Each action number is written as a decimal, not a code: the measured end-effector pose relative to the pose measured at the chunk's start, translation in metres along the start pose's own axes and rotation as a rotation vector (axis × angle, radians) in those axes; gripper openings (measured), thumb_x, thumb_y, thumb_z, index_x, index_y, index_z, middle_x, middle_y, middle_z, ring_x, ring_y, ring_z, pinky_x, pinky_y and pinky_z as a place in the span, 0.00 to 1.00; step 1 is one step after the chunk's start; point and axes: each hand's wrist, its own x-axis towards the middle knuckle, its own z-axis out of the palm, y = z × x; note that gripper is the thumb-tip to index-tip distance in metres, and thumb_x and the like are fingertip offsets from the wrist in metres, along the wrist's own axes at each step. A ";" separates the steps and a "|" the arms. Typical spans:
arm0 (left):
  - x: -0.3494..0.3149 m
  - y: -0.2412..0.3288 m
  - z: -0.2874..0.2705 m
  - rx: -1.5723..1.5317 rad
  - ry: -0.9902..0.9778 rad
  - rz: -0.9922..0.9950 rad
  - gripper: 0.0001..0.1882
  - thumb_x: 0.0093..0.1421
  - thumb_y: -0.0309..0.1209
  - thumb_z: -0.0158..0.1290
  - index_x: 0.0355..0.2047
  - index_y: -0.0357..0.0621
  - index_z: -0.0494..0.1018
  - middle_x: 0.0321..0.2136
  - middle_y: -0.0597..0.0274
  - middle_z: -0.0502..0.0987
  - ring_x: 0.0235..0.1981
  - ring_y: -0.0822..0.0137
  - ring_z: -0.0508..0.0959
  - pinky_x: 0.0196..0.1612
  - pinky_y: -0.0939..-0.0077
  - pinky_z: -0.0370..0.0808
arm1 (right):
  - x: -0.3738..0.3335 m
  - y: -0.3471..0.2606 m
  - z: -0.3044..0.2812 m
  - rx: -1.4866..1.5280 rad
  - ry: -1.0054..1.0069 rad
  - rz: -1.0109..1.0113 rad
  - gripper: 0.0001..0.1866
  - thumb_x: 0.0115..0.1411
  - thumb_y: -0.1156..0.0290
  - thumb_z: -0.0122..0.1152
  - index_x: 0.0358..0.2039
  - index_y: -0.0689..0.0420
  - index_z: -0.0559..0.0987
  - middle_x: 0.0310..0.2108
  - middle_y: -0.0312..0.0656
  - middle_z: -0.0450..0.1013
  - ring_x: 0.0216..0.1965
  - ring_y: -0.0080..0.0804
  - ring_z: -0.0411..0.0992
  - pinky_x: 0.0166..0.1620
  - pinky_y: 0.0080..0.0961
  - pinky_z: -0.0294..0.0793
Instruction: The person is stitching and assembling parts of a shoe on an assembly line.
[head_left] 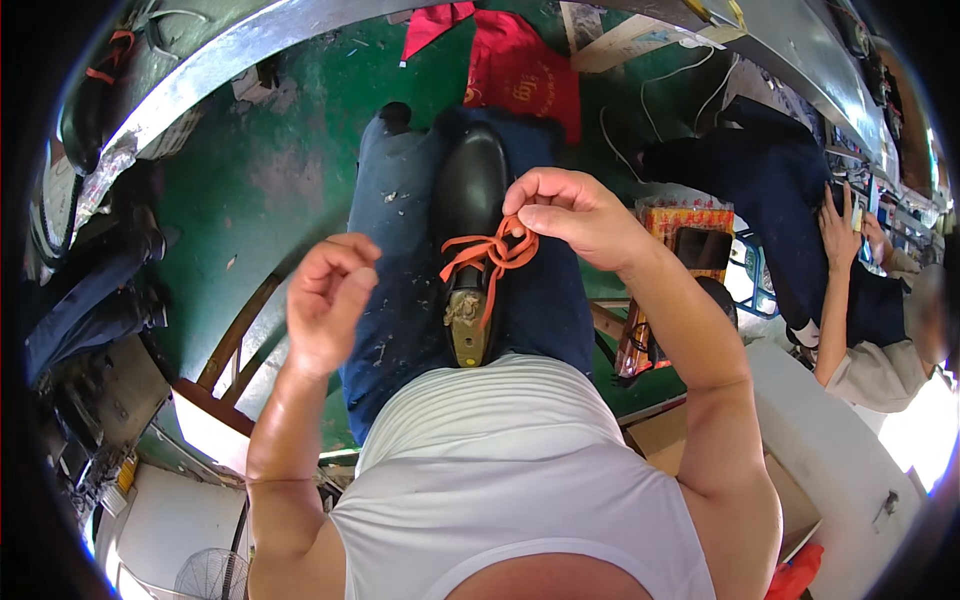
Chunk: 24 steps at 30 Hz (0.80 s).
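Observation:
A black leather shoe upper (474,175) rests toe-forward on my lap, between my thighs. Out of its near end sticks a worn yellowish shoe last (467,330) with a hole in it. An orange strip (490,255), like a flat cord or band, lies looped and knotted across the upper, its loose ends hanging over the last. Thumb and forefinger of my right hand (570,215) pinch this strip at the shoe's right side. My left hand (330,300) hovers left of the shoe, fingers half curled, thumb and forefinger apart, with nothing visible between them.
To my right, a phone (703,248) lies on a red and yellow patterned surface. A co-worker (870,310) sits beyond it. Red cloth (525,75) lies ahead on the green floor (260,180). A metal-edged bench (200,80) curves along the front left.

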 end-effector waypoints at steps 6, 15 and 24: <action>0.028 0.019 0.065 0.612 -0.263 0.529 0.24 0.43 0.27 0.72 0.41 0.41 0.77 0.48 0.53 0.71 0.36 0.65 0.75 0.36 0.75 0.74 | 0.004 -0.004 0.008 -0.011 0.001 -0.007 0.08 0.65 0.74 0.55 0.43 0.62 0.77 0.35 0.37 0.77 0.37 0.21 0.74 0.44 0.20 0.74; 0.049 0.013 0.080 0.689 -0.214 0.571 0.09 0.52 0.22 0.62 0.33 0.41 0.74 0.45 0.54 0.73 0.41 0.60 0.76 0.41 0.70 0.75 | 0.004 -0.003 0.006 0.173 0.097 0.138 0.12 0.62 0.71 0.61 0.45 0.62 0.77 0.35 0.40 0.79 0.34 0.23 0.76 0.40 0.20 0.75; 0.019 0.006 0.052 -0.454 -0.179 -0.004 0.05 0.65 0.24 0.51 0.40 0.45 0.66 0.29 0.61 0.74 0.42 0.63 0.71 0.57 0.57 0.65 | 0.008 0.002 0.003 0.240 0.117 0.221 0.09 0.64 0.73 0.56 0.43 0.60 0.76 0.28 0.35 0.74 0.32 0.24 0.73 0.40 0.22 0.73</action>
